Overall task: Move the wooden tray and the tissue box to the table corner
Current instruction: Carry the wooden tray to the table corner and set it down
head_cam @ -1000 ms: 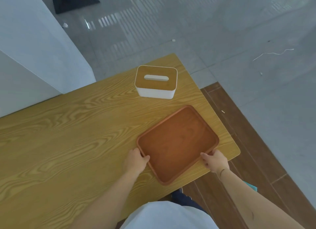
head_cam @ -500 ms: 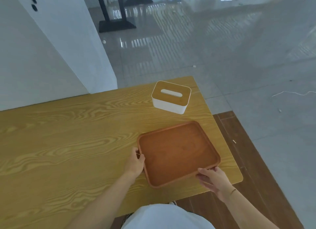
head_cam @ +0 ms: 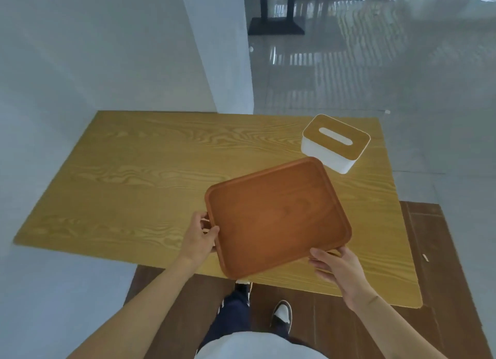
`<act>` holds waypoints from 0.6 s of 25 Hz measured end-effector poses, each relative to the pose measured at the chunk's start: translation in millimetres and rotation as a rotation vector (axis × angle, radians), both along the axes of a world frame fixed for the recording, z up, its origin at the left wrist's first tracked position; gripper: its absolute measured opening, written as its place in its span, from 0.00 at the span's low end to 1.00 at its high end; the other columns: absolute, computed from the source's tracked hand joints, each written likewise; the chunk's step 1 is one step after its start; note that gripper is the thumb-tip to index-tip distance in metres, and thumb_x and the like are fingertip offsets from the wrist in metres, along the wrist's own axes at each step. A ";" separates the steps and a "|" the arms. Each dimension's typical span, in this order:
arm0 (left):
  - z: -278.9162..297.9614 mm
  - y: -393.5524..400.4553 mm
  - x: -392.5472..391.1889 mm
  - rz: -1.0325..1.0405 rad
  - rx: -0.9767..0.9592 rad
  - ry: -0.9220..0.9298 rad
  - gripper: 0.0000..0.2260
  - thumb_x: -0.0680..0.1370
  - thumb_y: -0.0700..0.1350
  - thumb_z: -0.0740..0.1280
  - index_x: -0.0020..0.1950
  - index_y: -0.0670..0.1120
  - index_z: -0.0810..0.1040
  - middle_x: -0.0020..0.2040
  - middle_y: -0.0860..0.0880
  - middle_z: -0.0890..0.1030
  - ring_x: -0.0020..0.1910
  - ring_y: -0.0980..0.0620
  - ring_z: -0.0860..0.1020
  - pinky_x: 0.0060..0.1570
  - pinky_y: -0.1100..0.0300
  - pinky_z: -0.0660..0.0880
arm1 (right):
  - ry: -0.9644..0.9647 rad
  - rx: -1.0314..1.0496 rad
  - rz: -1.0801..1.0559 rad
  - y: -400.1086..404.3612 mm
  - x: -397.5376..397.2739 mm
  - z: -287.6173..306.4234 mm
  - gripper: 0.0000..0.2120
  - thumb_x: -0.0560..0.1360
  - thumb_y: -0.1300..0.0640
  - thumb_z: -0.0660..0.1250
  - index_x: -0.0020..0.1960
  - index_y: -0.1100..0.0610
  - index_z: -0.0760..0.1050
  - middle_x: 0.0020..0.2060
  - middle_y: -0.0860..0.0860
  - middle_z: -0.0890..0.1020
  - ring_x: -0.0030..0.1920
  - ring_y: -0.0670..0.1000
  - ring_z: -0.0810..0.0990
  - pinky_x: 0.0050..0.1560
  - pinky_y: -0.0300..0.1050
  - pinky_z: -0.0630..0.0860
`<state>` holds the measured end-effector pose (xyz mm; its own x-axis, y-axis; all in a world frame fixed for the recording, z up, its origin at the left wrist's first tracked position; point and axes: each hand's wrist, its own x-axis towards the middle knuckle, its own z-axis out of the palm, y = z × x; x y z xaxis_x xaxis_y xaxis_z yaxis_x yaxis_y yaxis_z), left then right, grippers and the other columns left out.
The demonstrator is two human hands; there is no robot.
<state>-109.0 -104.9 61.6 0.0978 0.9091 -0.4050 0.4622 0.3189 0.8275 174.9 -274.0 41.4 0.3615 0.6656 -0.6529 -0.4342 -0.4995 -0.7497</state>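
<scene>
— Yellow-grained wood fills the rectangular table (head_cam: 128, 176); what sits furthest left of the person's grip?

— Only bare table surface, out beyond the left hand (head_cam: 200, 234). That hand is closed on the left edge of the reddish-brown wooden tray with rounded corners (head_cam: 276, 216), thumb over the rim and fingers tucked beneath.

— And the tray itself?

— It spans the gap between both hands, skewed relative to the table edges. It looks lifted clear of the surface, though I cannot be sure its far corner is off the wood. Nothing lies in it.

— The other hand?

— The right hand (head_cam: 336, 268) clasps the tray's near right corner, fingers curled under it and the palm turned up.

— Where is the second item?

— The white tissue box with a tan wooden lid and a white slot (head_cam: 335, 143) stands up and to the right of the right hand, just beyond the tray's far corner, near the table's far right corner. Neither hand touches it.

— So which step is this?

— I judge the tray is mid-carry, the first of the two moves. Next it wants setting down flat at the chosen corner, squared to the edges and kept clear of the box, before either hand lets go and reaches for that box.
</scene>
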 end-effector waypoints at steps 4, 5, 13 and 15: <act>11.6 -15.6 -50.4 0.119 0.017 0.015 0.11 0.80 0.38 0.66 0.60 0.47 0.69 0.52 0.43 0.76 0.45 0.46 0.82 0.33 0.56 0.82 | -0.018 0.038 0.131 24.5 -30.9 5.2 0.18 0.71 0.59 0.78 0.57 0.56 0.76 0.41 0.54 0.88 0.43 0.53 0.87 0.43 0.48 0.82; 14.3 -17.7 -61.7 0.142 0.027 0.020 0.11 0.80 0.38 0.66 0.60 0.48 0.69 0.52 0.43 0.77 0.45 0.46 0.82 0.32 0.56 0.82 | -0.018 0.045 0.156 30.8 -39.2 6.6 0.18 0.71 0.59 0.78 0.57 0.56 0.76 0.41 0.54 0.88 0.43 0.53 0.87 0.43 0.49 0.82; 16.7 -31.7 -156.4 0.297 0.096 0.027 0.10 0.80 0.40 0.66 0.55 0.54 0.71 0.49 0.43 0.79 0.43 0.46 0.83 0.33 0.61 0.80 | -0.041 0.070 0.304 71.1 -115.3 14.5 0.18 0.70 0.58 0.79 0.56 0.56 0.76 0.42 0.54 0.88 0.42 0.53 0.87 0.45 0.51 0.83; 16.3 -33.9 -184.6 0.318 0.119 0.038 0.11 0.79 0.40 0.67 0.52 0.57 0.71 0.47 0.43 0.80 0.43 0.48 0.83 0.33 0.61 0.80 | -0.030 0.068 0.339 80.5 -139.6 15.8 0.18 0.69 0.58 0.79 0.56 0.56 0.77 0.42 0.54 0.88 0.42 0.53 0.87 0.44 0.51 0.82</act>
